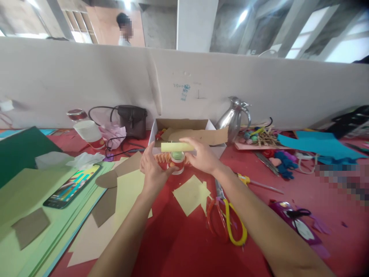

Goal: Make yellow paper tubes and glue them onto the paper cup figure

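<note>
A pale yellow paper piece (176, 147), rolled or folded into a narrow strip, is held level above a small red and white cup (178, 167) with something green at its top. My right hand (200, 156) grips the strip's right end between thumb and fingers. Left of the cup is my left hand (152, 169), its index finger raised and its thumb stretched out to the cup's side. Those fingers are apart, with a gap to the strip's left end. Behind the cup lies a row of orange-tan frilled pieces (163, 158), partly hidden.
Yellow paper squares (190, 194) lie before the cup, beside red-and-yellow-handled scissors (227, 221). An open white box (154, 132) with brown card stands behind. A phone (72, 186) rests on green sheets at left. At the back are a metal jug (233, 117) and a bag (132, 121).
</note>
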A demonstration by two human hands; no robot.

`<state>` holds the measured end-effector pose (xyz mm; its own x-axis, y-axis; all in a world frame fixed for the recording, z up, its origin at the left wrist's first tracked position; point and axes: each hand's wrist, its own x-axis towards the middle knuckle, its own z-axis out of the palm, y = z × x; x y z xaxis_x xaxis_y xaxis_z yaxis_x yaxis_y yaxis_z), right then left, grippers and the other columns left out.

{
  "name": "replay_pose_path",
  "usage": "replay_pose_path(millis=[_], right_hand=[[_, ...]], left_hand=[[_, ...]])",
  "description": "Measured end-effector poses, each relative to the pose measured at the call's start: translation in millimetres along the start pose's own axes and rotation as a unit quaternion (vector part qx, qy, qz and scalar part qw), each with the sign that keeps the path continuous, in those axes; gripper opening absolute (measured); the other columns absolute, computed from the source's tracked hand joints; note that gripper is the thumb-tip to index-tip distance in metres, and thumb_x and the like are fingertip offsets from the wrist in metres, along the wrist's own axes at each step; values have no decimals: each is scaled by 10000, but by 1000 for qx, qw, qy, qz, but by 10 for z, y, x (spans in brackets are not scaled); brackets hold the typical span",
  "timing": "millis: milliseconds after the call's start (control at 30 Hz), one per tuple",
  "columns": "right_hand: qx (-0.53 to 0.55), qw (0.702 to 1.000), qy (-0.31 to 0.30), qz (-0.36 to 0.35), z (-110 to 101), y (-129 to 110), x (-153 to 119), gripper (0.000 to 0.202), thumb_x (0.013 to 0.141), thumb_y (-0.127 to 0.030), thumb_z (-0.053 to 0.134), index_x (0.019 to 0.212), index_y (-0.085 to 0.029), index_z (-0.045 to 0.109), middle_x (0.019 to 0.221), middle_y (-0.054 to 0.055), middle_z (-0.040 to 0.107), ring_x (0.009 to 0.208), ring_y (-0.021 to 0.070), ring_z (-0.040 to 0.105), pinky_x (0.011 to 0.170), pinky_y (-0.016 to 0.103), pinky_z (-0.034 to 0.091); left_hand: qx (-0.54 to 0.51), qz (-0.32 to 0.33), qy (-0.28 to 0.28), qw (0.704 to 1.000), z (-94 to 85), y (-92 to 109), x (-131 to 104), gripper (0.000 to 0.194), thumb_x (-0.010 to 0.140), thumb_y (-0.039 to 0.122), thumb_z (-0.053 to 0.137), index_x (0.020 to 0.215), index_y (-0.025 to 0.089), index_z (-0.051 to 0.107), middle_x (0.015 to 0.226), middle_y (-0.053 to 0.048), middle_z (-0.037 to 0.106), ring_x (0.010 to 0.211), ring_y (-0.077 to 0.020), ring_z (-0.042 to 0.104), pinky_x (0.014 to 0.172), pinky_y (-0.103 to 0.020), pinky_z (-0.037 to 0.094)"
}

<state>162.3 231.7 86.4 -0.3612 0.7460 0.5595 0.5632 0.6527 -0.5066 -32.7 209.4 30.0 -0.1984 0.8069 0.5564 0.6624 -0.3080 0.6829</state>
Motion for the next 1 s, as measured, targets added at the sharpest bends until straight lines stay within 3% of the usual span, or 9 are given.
replay_pose_path(millis=[167, 400, 467, 533, 633, 700, 800, 933, 1000], right_hand=[[-3, 1000, 4, -20, -67, -37, -6, 498, 811, -67, 565, 1271, -255, 599, 1285, 68, 656, 1248, 267, 586, 1098, 497, 453], [2, 1000, 6, -24, -164, -60, -6, 523, 810, -89, 577, 1298, -280, 571, 1294, 64, 633, 1241, 254, 582, 1088, 492, 461], [-11, 999, 34, -29, -217, -78, -36, 552, 812, -107, 589, 1333, -283, 539, 1352, 79, 587, 1296, 264, 533, 1112, 504, 433], [-10, 993, 112, -18, -265, -104, -101, 544, 825, -137, 603, 1343, -281, 518, 1377, 98, 555, 1294, 270, 527, 1100, 502, 440], [52, 961, 267, 43, -290, -144, -255, 295, 889, -238, 606, 1183, -254, 591, 1164, 87, 654, 1080, 239, 643, 965, 446, 528], [96, 941, 310, 93, -281, -165, -372, 113, 927, -304, 594, 1002, -231, 637, 952, 51, 700, 914, 209, 684, 858, 390, 553], [91, 937, 314, 124, -284, -195, -506, 133, 929, -329, 611, 869, -220, 659, 807, 18, 716, 801, 185, 692, 761, 334, 535], [-3, 937, 329, 112, -368, -251, -483, 193, 922, -311, 633, 752, -221, 653, 659, -11, 674, 675, 168, 645, 683, 311, 498], [-61, 954, 285, 68, -398, -272, -368, 179, 921, -268, 639, 751, -225, 672, 715, 4, 706, 740, 185, 655, 747, 336, 501]], left_hand=[[4, -13, 0, 1000, -15, 28, -42, 1085, 567, 316, 899, 1474, 300, 302, 1461, -157, 457, 1397, -408, 387, 1129, -601, 268], [-22, -42, 7, 999, -21, -29, -63, 1119, 536, 325, 917, 1471, 295, 304, 1449, -155, 444, 1378, -396, 404, 1122, -600, 285], [-27, -37, 11, 999, -37, -66, -61, 1121, 535, 331, 920, 1469, 297, 301, 1459, -147, 439, 1381, -386, 402, 1128, -591, 288], [-34, -32, 15, 999, -77, -101, -51, 1124, 525, 326, 926, 1464, 288, 309, 1469, -143, 429, 1390, -379, 394, 1139, -570, 292], [-53, -54, 23, 997, -181, -124, -25, 1103, 514, 300, 925, 1447, 284, 339, 1472, -132, 431, 1398, -371, 386, 1146, -550, 309], [-62, -75, 18, 995, -259, -121, -12, 1060, 532, 271, 908, 1435, 299, 353, 1463, -116, 460, 1391, -355, 400, 1141, -543, 322], [-80, -88, 14, 993, -333, -115, -35, 1003, 578, 233, 871, 1430, 313, 348, 1450, -102, 496, 1371, -321, 437, 1142, -532, 328], [-99, -103, 47, 989, -317, -128, -125, 796, 668, 249, 808, 1359, 293, 416, 1375, -94, 549, 1327, -285, 497, 1122, -504, 366], [-81, -107, 49, 990, -283, -124, -147, 675, 689, 262, 789, 1290, 276, 482, 1333, -91, 577, 1292, -294, 525, 1088, -499, 403]])
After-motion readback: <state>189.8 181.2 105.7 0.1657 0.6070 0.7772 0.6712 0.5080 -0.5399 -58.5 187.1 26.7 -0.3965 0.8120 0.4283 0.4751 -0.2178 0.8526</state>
